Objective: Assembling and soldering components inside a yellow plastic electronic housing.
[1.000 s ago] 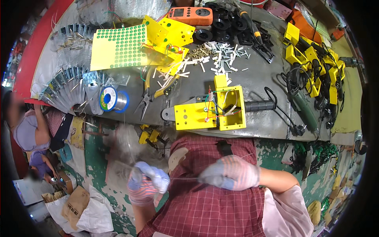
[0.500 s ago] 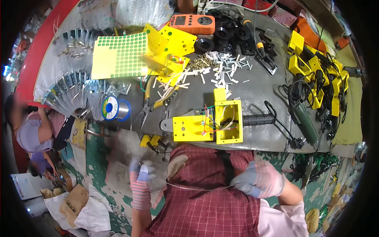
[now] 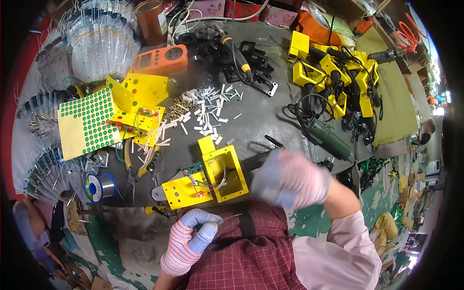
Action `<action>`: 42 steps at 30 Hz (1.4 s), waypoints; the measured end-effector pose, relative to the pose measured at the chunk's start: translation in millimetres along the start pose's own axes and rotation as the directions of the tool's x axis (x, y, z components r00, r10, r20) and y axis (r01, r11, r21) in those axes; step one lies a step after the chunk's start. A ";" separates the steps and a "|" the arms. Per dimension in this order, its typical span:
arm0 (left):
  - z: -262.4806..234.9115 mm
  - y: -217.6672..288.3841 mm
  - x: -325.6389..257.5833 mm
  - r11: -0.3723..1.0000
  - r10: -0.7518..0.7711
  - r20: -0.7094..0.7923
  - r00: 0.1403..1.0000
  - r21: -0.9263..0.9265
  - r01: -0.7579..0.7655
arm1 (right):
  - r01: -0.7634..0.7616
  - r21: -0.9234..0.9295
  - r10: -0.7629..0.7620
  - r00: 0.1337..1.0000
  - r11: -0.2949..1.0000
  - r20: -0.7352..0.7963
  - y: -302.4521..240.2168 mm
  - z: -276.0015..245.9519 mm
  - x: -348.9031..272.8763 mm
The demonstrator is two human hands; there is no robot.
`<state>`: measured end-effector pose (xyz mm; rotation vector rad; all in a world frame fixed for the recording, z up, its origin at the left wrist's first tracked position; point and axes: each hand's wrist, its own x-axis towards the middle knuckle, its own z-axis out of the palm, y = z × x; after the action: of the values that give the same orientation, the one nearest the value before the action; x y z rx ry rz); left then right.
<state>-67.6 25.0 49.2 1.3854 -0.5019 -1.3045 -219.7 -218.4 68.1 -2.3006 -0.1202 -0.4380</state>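
Gloved right hand [image 3: 290,180] now blurred, swung up from the lap to the counter [image 3: 261,121], fingers unreadable. Striped left hand [image 3: 189,239], at seven o'clock of the yellow frame [image 3: 205,178], fisted, still pinching thin wire [image 3: 231,217].

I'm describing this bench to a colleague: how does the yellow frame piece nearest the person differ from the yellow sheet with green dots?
The yellow frame piece has a rectangular cut-out and coloured wires across it; the dotted sheet is solid, with rows of green dots over its upper and right part. The frame piece lies at the table's near edge by the gloved hands; the sheet lies far left. Both are yellow and lie flat.
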 end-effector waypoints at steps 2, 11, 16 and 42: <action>-5.2 -8.7 1.4 0.994 0.106 -0.005 0.994 0.030 -0.106 | 0.013 -0.549 -0.076 0.993 0.836 -0.092 23.1 -39.0 5.7; 5.9 -12.6 0.1 0.975 0.137 -0.097 0.986 0.191 -0.116 | -0.408 -0.739 0.298 0.911 0.536 -0.286 155.0 -64.2 107.7; 10.5 -19.8 6.4 0.928 0.323 -0.224 0.920 0.266 -0.261 | -0.054 0.171 0.134 0.855 0.984 -0.501 112.1 -60.0 97.6; 30.1 -41.2 52.1 0.160 0.906 0.073 0.418 0.853 -0.497 | 0.019 0.175 0.116 0.682 0.984 -0.722 -43.5 -36.5 -23.7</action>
<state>-93.4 -20.1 -2.0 1.6953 -1.3341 0.2440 -261.5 -213.2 113.1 -1.7913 0.2979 -1.2410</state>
